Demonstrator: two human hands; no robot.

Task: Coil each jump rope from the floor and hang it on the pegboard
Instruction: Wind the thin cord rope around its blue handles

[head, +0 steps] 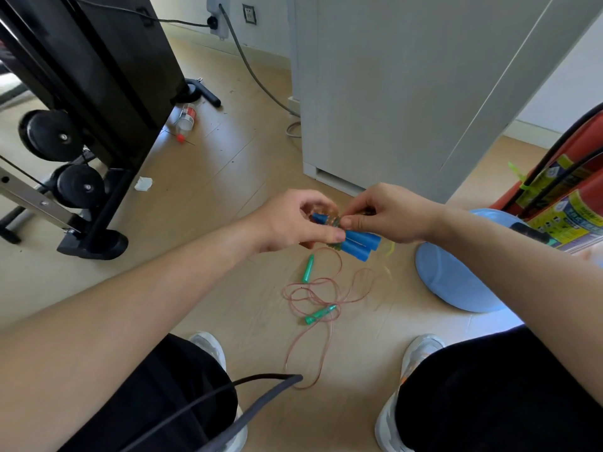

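Note:
My left hand (pixel 293 223) grips a jump rope with two blue handles (pixel 360 244) held side by side, its yellowish cord wound around them. My right hand (pixel 388 213) pinches that cord at the handles' narrow end. A short yellow loop sticks out behind the handles. Below my hands, a second jump rope (pixel 313 298) lies loose on the wooden floor: a thin pink cord in tangled loops with two green handles (pixel 308 269). The pegboard is out of sight.
Black exercise equipment (pixel 81 125) stands at left. A white cabinet (pixel 391 93) rises straight ahead. A light blue round object (pixel 453 278) and red fire extinguishers (pixel 561 190) sit at right. My knees and white shoes frame the bottom. A spray can (pixel 186 117) lies on the floor.

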